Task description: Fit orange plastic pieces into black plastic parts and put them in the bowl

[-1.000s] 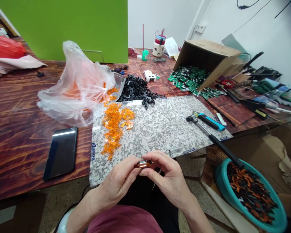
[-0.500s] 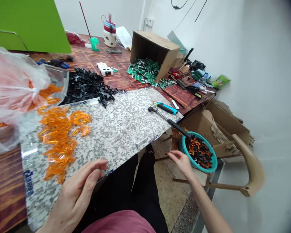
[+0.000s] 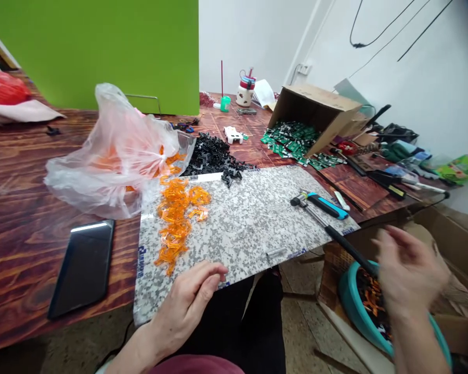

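My left hand rests at the near edge of the speckled grey-white board, its fingers loosely curled and nothing visible in them. To its upper left lies a pile of orange translucent plastic parts. My right hand is over the teal basin, smeared by motion, so I cannot see whether it holds anything. Mixed black and orange parts fill the basin, partly hidden behind that hand. Near the hand is the black handle of a small hammer, reaching off the board's edge over the basin.
A blue-black handled tool lies beside the hammer. Black parts are heaped behind the board, near a plastic bag. A phone lies at left. Green circuit boards spill from a cardboard box.
My right hand has risen and moved right, from beside the basin to over it. My left hand stays at the board's edge. The view has swung left, bringing the phone into sight.
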Tool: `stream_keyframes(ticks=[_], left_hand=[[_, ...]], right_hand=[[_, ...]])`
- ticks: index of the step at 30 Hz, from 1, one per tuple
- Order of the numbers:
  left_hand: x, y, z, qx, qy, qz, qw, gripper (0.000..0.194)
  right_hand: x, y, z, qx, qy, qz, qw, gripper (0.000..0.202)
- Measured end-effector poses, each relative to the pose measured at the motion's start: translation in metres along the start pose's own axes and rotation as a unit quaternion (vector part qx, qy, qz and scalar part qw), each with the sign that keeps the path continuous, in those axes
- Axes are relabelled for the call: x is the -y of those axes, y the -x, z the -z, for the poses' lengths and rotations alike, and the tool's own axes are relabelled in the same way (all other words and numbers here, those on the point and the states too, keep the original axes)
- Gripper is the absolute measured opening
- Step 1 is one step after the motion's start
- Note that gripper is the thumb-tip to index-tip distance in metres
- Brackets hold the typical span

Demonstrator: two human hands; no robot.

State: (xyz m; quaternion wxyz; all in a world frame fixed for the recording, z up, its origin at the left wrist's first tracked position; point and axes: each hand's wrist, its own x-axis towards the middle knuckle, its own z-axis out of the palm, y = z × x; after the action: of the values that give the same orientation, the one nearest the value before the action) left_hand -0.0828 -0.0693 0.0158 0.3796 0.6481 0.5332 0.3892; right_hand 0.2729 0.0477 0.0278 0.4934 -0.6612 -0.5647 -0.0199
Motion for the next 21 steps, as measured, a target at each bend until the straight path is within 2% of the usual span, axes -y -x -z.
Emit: stream_keyframes(ticks=[3, 5, 8, 11, 13, 16, 21], left_hand=[[0.001, 0.001, 0.0, 0.001, 0.005, 0.003, 1.0, 0.026], [0.002, 0.002, 0.001, -0.001, 0.006, 0.002, 1.0, 0.026], [0.004, 0.002, 0.0, -0.003, 0.009, -0.005, 1.0, 0.026], [0.006, 0.002, 0.0, 0.0, 0.013, -0.008, 1.0, 0.027], [0.006, 0.002, 0.0, 0.0, 0.017, -0.007, 1.0, 0.027], [0.005, 0.002, 0.0, 0.003, 0.022, -0.003, 1.0, 0.028], [0.004, 0.002, 0.001, -0.001, 0.031, -0.004, 1.0, 0.029]], right_hand=[[0.081, 0.004, -0.064, 0.139, -0.041, 0.091, 0.985, 0.031], [0.122, 0.009, -0.109, 0.291, -0.043, 0.143, 0.945, 0.028], [0.159, 0.016, -0.165, 0.349, -0.013, 0.145, 0.926, 0.024], [0.177, 0.022, -0.202, 0.356, 0.034, 0.106, 0.928, 0.034], [0.182, 0.024, -0.213, 0.355, 0.058, 0.079, 0.93, 0.034], [0.181, 0.026, -0.214, 0.361, 0.061, 0.058, 0.929, 0.021], [0.161, 0.031, -0.184, 0.388, -0.002, 0.048, 0.92, 0.023]])
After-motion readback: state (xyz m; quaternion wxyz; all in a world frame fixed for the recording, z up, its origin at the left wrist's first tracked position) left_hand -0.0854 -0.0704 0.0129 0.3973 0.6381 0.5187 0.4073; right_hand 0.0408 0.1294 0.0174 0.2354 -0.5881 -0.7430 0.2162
